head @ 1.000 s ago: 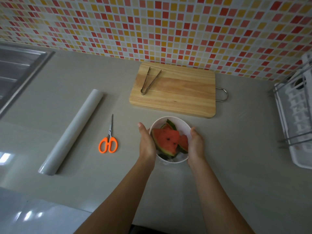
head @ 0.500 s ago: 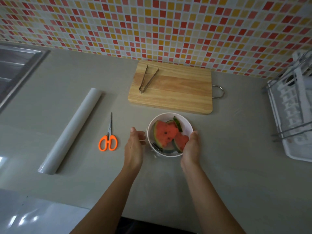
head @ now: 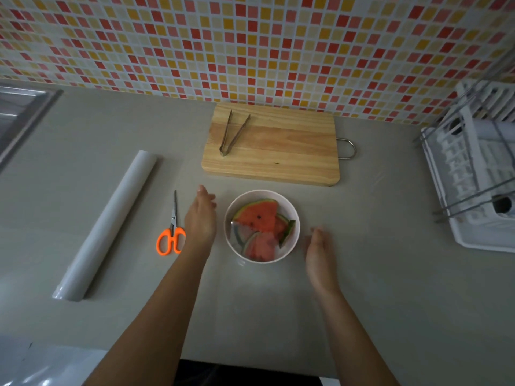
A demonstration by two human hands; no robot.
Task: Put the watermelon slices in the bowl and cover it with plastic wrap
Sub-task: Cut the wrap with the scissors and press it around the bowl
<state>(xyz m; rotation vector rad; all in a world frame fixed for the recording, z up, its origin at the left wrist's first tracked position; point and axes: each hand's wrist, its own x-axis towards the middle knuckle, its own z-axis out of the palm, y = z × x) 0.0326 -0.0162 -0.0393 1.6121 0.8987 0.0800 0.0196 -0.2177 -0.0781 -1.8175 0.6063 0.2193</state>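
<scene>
Counter (head: 362,288): bowl (head: 294,215) holds watermelon slices (head: 259,218) (rinds on).

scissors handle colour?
Orange, on the scissors left of the bowl; head view.

cutting board (head: 278,151): pale wood, flat on the desk (head: 390,274) close to the tiled wall (head: 250,45), a metal loop handle at its right end
tongs (head: 232,133): metal, lying on the board's left part, tips spread toward the wall
scissors (head: 171,232): orange handles, blades closed and pointing toward the wall
dish rack (head: 473,174): white with wire rails, at the right edge
sink (head: 19,112): steel, at the far left
</scene>
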